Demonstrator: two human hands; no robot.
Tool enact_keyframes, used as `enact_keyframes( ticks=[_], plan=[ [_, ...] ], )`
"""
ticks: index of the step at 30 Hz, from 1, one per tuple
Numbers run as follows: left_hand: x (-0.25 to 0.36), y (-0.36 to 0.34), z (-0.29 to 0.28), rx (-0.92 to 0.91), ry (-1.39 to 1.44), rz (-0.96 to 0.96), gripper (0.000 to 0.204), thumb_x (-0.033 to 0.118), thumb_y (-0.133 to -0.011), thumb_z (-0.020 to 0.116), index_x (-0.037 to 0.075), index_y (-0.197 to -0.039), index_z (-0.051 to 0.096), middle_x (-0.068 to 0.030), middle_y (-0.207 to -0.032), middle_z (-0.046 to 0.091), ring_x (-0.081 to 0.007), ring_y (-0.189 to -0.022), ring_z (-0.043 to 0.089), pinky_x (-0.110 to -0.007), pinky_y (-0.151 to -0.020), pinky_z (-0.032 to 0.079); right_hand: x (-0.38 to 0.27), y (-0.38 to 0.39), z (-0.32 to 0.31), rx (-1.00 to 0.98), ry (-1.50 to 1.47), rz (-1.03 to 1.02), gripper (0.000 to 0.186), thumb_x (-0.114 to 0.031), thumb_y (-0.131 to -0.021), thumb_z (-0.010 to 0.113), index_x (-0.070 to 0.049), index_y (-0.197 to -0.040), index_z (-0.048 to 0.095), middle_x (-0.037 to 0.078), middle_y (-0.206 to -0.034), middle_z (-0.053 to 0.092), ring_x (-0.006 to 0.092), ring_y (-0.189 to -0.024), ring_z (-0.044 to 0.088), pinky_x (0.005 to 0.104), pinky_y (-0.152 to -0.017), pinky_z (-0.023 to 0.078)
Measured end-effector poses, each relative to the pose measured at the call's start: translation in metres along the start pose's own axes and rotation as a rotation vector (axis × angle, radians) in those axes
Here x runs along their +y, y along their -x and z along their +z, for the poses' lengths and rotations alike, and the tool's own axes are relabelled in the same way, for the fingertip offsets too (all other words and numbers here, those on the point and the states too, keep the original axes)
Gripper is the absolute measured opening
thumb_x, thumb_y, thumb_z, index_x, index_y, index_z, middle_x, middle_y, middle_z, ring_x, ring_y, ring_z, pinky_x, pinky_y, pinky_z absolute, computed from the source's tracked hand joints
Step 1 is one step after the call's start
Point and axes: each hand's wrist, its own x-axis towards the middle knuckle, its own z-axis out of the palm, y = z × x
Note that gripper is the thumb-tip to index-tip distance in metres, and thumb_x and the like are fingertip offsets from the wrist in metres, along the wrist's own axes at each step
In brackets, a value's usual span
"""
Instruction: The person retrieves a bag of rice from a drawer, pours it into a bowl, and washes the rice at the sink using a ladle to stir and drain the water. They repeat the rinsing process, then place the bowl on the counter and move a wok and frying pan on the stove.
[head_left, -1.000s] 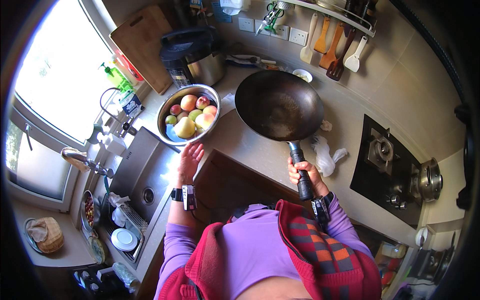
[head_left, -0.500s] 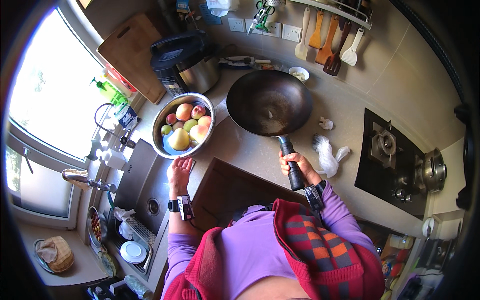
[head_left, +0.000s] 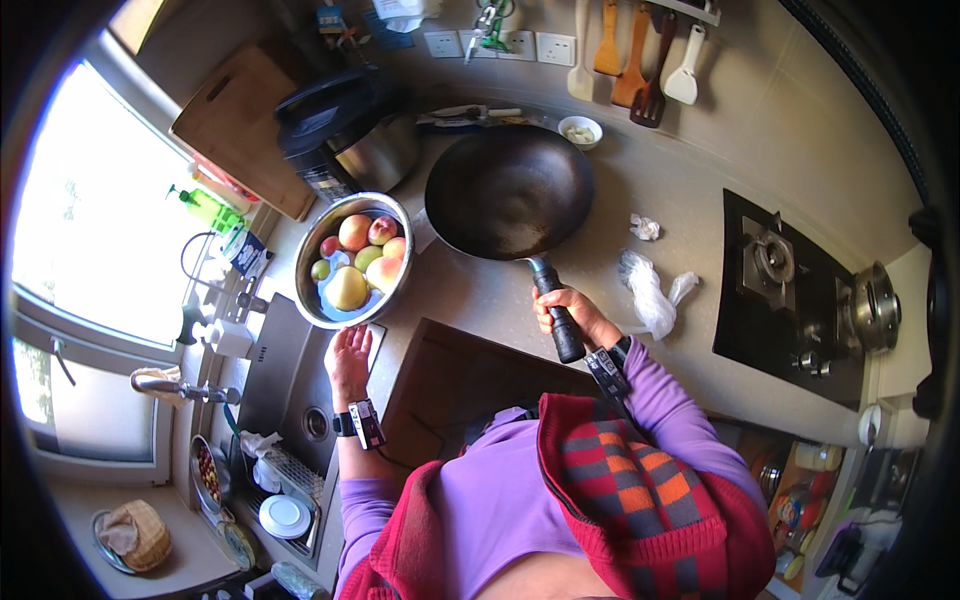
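A dark wok (head_left: 505, 185) rests on the counter, with my right hand (head_left: 565, 320) closed around its black handle (head_left: 553, 305). A steel bowl (head_left: 392, 290) stands left of the wok, holding several yellow, green and reddish fruits (head_left: 356, 232) with something light blue among them. My left hand (head_left: 348, 365) is open, palm up, fingers at or just short of the bowl's front edge; I cannot tell if they touch it. A crumpled white plastic bag (head_left: 655, 300) and a small white scrap (head_left: 645, 227) lie right of the wok. A small white dish (head_left: 580, 130) is behind it.
A sink (head_left: 275, 390) with drain, tap (head_left: 190, 388) and drying rack lies left, below the window. An electric cooker (head_left: 345, 150) and wooden board (head_left: 230, 120) stand behind the bowl. A black gas hob (head_left: 760, 330) with a steel pot is at right. Spatulas (head_left: 630, 75) hang on the back wall.
The view has turned slightly, shifting the scene. The wok appears slightly farther left, still in my right hand's grip. My left hand remains open beside the bowl's front edge.
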Motion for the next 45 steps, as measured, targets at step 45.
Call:
enact_keyframes(
  ticks=[45],
  plan=[
    [-0.076, 0.114, 0.146, -0.221, -0.263, -0.104, 0.029, 0.011, -0.088, 0.054, 0.006, -0.117, 0.052, -0.0090, -0.104, 0.062, -0.0190, -0.093, 0.061, -0.029, -0.079, 0.050, -0.076, 0.154, -0.115, 0.723, 0.662, -0.563, 0.033, -0.004, -0.073, 0.058, 0.004, -0.105, 0.055, 0.006, -0.085, 0.062, 0.0143, -0.075, 0.061, 0.0290, -0.064, 0.051]
  ],
)
